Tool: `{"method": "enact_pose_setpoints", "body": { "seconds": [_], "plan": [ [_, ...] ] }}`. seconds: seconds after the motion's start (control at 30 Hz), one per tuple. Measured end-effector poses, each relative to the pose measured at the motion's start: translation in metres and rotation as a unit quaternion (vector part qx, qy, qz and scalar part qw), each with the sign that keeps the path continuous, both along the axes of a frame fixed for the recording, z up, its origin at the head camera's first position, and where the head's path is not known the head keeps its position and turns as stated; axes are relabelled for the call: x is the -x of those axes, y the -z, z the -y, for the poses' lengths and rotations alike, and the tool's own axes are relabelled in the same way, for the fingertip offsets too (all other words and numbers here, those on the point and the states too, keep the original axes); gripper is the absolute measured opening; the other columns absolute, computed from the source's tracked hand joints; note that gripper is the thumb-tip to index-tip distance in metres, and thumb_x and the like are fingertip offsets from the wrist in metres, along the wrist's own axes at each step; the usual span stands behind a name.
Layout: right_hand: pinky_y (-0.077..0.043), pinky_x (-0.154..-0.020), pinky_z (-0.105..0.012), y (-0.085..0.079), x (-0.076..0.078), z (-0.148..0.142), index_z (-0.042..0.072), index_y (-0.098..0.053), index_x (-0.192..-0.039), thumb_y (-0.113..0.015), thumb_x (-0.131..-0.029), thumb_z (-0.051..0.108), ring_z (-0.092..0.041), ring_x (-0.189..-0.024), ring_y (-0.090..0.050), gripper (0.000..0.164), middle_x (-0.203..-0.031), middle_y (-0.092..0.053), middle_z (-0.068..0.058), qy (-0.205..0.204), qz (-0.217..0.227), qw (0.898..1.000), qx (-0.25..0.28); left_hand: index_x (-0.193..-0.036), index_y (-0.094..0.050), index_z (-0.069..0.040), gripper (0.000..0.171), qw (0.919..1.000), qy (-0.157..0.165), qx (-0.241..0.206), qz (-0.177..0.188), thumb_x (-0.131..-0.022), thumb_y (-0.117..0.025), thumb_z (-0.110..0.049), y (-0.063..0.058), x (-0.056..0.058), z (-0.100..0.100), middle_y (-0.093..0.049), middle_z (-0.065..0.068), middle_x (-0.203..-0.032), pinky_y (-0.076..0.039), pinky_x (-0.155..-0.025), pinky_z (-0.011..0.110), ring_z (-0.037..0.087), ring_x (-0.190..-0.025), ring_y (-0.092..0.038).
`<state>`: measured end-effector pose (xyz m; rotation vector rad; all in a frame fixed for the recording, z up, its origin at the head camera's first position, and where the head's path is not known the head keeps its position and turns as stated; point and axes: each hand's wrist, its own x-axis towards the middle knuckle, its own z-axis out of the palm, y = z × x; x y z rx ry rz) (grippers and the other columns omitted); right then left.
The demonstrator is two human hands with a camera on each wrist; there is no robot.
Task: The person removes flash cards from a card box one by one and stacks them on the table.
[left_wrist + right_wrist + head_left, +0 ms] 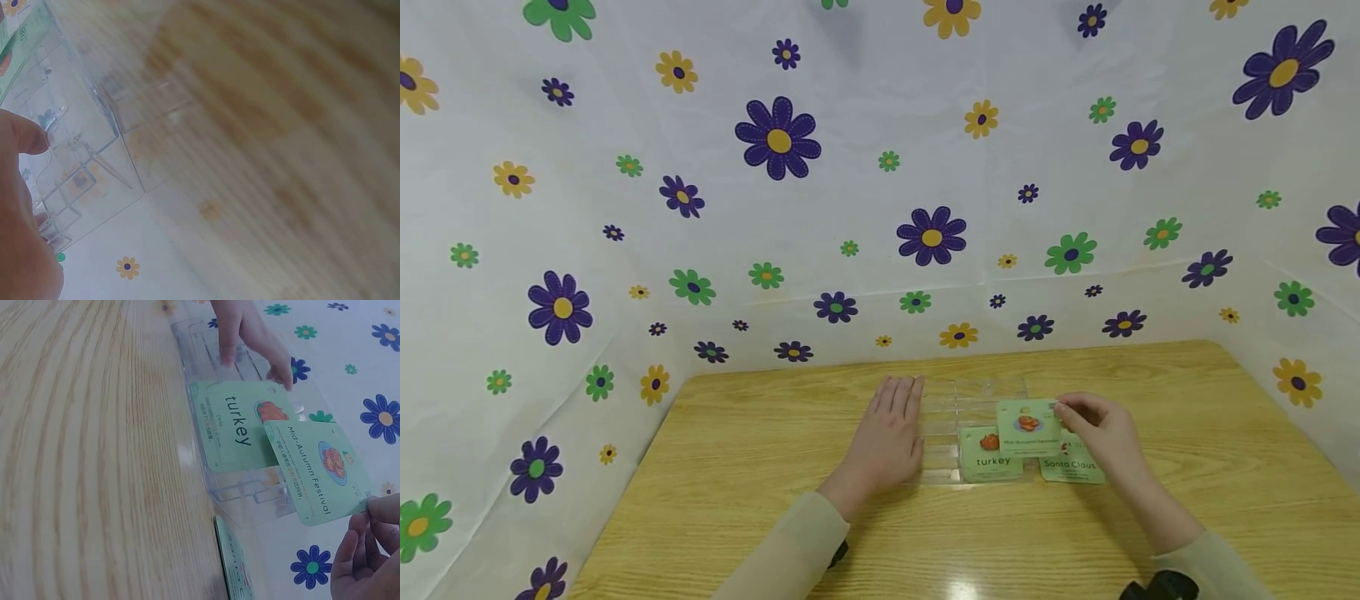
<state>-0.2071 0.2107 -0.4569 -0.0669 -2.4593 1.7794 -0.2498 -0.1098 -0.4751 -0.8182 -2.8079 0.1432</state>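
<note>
My right hand [1105,433] pinches the corner of a green flash card [1028,432] between thumb and fingers. Its print, "Mid-Autumn Festival", reads clearly on the card [319,472] in the right wrist view, beside a picture of food on a plate. This card partly covers a green "turkey" card [988,467] lying on a clear plastic tray [938,429] with ridged compartments. Over the tray's left end rests my left hand [889,433], fingers straight and pointing away from me; its thumb [31,136] is at the clear plastic in the left wrist view.
A "Santa Claus" card [1072,472] lies on the wooden table [760,467] at the tray's right end, below my right hand. Beyond the table's back edge hangs a white flower-print cloth [850,208], which also runs along both sides.
</note>
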Motion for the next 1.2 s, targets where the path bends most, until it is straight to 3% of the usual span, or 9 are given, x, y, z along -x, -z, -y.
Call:
{"method": "enact_pose_setpoints", "body": {
  "seconds": [0.53,0.77,1.0,1.2],
  "plan": [
    [-0.058,-0.079,-0.013,0.0,-0.002,-0.013,-0.014,-0.064,-0.129,-0.063,-0.107,0.014,0.007,-0.083,-0.061,0.035,-0.094,-0.069,0.015,0.019,0.015,1.0,-0.012,-0.168,-0.015,0.0,0.082,1.0,-0.004,0.003,0.003,-0.104,-0.056,-0.032,-0.001,0.0,0.0,-0.031,0.017,-0.168,-0.017,-0.137,0.049,0.034,-0.156,-0.031],
    [-0.058,-0.079,-0.012,0.002,-0.003,-0.02,-0.015,-0.064,-0.127,-0.062,-0.107,0.013,0.008,-0.084,-0.061,0.035,-0.089,-0.065,0.024,0.021,-0.003,1.0,-0.008,-0.167,-0.016,0.001,0.082,1.0,0.001,-0.006,0.001,-0.103,-0.057,-0.031,0.001,0.0,0.0,-0.033,0.018,-0.166,-0.019,-0.136,0.05,0.035,-0.155,-0.032],
    [-0.058,-0.079,-0.014,0.006,-0.004,-0.028,-0.013,-0.065,-0.128,-0.063,-0.108,0.019,0.007,-0.085,-0.06,0.037,-0.095,-0.07,0.016,0.029,0.002,0.999,-0.016,-0.167,-0.017,0.001,0.082,1.0,0.001,-0.007,0.0,-0.103,-0.058,-0.03,0.001,0.0,0.0,-0.033,0.019,-0.167,-0.018,-0.137,0.049,0.035,-0.156,-0.032],
    [-0.055,-0.079,-0.012,0.009,-0.004,-0.033,-0.013,-0.064,-0.131,-0.062,-0.108,0.02,0.008,-0.087,-0.059,0.039,-0.097,-0.068,0.019,0.032,0.012,0.999,-0.015,-0.168,-0.016,0.0,0.083,1.0,-0.001,0.003,0.0,-0.103,-0.056,-0.032,0.0,0.0,0.0,-0.032,0.018,-0.168,-0.017,-0.137,0.049,0.035,-0.156,-0.032]
  ]
}}
